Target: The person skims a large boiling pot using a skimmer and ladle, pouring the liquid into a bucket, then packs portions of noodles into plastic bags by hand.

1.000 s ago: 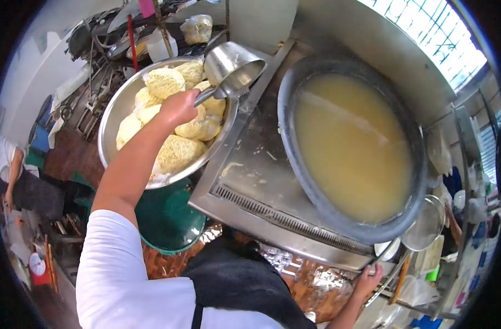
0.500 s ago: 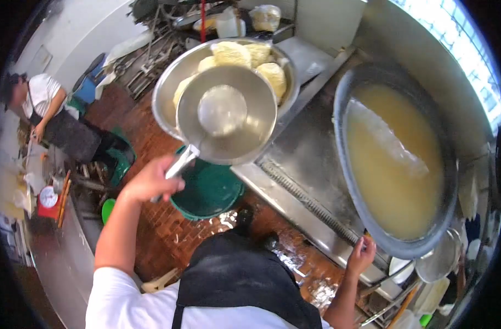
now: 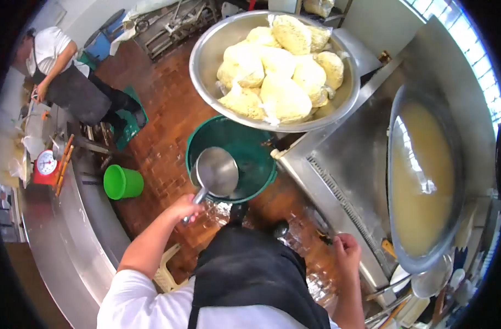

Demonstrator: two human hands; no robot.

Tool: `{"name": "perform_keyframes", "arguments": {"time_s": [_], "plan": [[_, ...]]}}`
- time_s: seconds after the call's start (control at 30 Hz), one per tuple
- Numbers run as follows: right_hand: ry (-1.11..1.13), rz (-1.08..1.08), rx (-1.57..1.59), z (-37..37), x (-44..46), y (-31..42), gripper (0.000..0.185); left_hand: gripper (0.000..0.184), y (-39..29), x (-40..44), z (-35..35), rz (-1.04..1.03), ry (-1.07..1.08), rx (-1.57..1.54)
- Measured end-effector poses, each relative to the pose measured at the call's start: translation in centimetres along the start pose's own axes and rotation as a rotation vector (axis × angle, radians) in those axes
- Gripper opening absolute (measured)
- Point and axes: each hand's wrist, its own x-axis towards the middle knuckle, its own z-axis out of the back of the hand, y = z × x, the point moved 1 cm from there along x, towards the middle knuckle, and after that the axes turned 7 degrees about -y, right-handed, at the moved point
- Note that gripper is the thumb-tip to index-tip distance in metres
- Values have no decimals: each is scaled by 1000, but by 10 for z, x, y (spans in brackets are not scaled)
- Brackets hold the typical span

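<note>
My left hand is closed around the handle of a metal dipper, a deep round bowl on a straight handle. The dipper's bowl is over a dark green tub on the floor. Beyond the tub, a wide metal basin holds several bagged pale yellow lumps. My right hand hangs low beside the steel counter, fingers curled in, with nothing visible in them. To its upper right stands a big grey vat with cloudy yellowish liquid.
Another person works at the left counter. A red scale stands on that counter. A bright green bucket is on the wet brick floor. A sieve and other utensils are at lower right.
My left hand has lowered the dipper from in front of the basin to over the green tub. My right hand has moved slightly left and down, away from the vat. The view has shifted.
</note>
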Motion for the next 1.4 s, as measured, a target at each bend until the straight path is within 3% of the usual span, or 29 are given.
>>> {"name": "perform_keyframes", "arguments": {"time_s": [0.1,0.17,0.2,0.3,0.37,0.43,0.5,0.63,0.67,0.77,0.9,1.03,1.13,1.27,1.3,1.37,1.4], "plan": [[-39,3,-28,-5,-15,9,11,26,-5,57,14,-61,-126,257],[-99,40,-77,1,-27,17,9,35,6,104,21,-179,-270,656],[-83,-120,-89,3,-38,11,8,41,6,113,21,-144,-320,697],[-144,-188,-61,-5,-68,-7,7,43,-19,105,3,-114,-387,814],[-140,-214,-75,-17,-80,-8,9,37,-8,131,-12,-267,-295,858],[-112,-185,-67,-30,-81,13,11,29,-14,140,-25,-17,-36,482],[-64,-261,-72,-39,-79,7,15,26,-3,139,-25,-37,123,175],[-13,-110,-111,-47,-51,25,14,31,-7,67,-14,-8,322,-154],[-8,-29,-101,-48,-41,35,14,34,-10,47,-9,1,335,-151],[120,-89,12,-61,-14,28,17,38,-29,-15,-2,-86,419,-110],[522,-188,331,-77,2,59,28,38,-58,-77,-13,-199,566,-107],[980,-138,254,-87,3,85,35,44,-91,-106,-49,-285,642,-146],[937,-163,520,-92,-7,118,37,45,-114,-115,-91,-370,698,-154],[561,-328,770,-93,13,135,33,38,-164,-160,-147,-533,694,-43],[505,-337,822,-77,14,147,32,37,-159,-139,-170,-538,727,-25],[393,-351,927,-51,16,158,30,37,-171,-136,-195,-720,777,75],[338,-352,987,-42,21,151,26,39,-178,-138,-205,-937,743,125]]}}
